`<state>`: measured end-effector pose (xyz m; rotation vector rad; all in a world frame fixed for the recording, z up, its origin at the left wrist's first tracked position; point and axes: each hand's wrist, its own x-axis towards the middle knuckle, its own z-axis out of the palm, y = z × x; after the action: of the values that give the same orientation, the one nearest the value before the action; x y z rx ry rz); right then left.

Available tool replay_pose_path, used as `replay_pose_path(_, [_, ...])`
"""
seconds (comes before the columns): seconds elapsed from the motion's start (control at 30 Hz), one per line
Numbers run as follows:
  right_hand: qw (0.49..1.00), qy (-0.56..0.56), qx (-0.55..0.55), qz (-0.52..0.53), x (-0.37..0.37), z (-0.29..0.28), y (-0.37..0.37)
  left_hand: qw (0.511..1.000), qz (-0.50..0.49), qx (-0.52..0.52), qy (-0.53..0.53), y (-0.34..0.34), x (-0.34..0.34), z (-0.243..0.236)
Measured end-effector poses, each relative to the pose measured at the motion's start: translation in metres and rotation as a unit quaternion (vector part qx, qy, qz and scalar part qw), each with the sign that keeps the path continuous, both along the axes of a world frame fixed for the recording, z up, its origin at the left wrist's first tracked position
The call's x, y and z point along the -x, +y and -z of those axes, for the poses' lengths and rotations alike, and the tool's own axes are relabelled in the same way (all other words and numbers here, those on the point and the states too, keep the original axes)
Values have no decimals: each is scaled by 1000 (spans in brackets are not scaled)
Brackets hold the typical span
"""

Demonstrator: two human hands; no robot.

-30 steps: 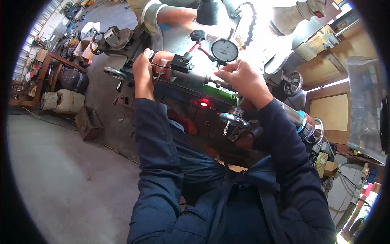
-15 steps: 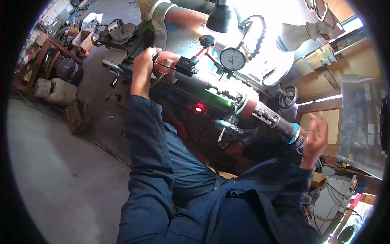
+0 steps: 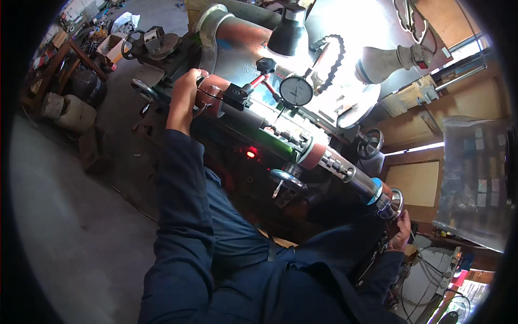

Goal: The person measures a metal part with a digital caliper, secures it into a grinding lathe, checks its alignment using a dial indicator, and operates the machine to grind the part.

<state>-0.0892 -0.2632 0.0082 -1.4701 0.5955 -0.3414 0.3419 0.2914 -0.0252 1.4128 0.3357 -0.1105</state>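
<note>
The gauge point(image 3: 295, 90), a round white dial, sits above the middle of the machine point(image 3: 280, 144). Its stem points down toward the shaft point(image 3: 283, 134); whether the tip touches is too small to tell. Left of the gauge, a red jointed arm point(image 3: 258, 82) with a black knob point(image 3: 265, 65) links it to the black block point(image 3: 236, 96), which sits beside the left collar point(image 3: 209, 90).

Of the two hands, the left hand point(image 3: 185, 90) is farther left of the gauge, curled against the outer end of the left collar; most of its fingers are hidden, so how firmly it grips cannot be told. The right hand point(image 3: 400, 235) is well below and right of the gauge, its bent fingers at the lower rim of the end wheel point(image 3: 399, 200); whether they close round the rim cannot be told.

Below and right of the gauge, along the machine's line, lies the right collar point(image 3: 313, 155), with a blue ring point(image 3: 374, 190) nearer the end wheel. The lower wheel point(image 3: 288, 180) hangs below the gauge, and a red light point(image 3: 250, 154) glows down to its left. Just above the gauge is a black lamp point(image 3: 288, 38); right beside it curves a ribbed hose point(image 3: 338, 59).
</note>
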Motion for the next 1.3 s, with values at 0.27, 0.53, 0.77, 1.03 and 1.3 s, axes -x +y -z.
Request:
replay_pose_path(0.27, [998, -42, 30, 22, -40, 25, -48, 1000, 14, 14, 6, 0, -2, -2])
replay_pose_path(0.53, [990, 47, 130, 16, -48, 56, -34, 1000, -3, -1, -9, -3, 1, -4])
replay_pose_path(0.77, [913, 246, 315, -79, 13, 81, -80, 1000, 1, -2, 15, -2, -4, 3])
replay_pose_path(1.03, [984, 138, 64, -92, 6, -13, -24, 1000, -8, -1, 13, 1, 4, -8])
replay_pose_path(1.3, [997, 12, 29, -71, -32, 12, -62, 1000, 7, 8, 13, -5, 4, -12])
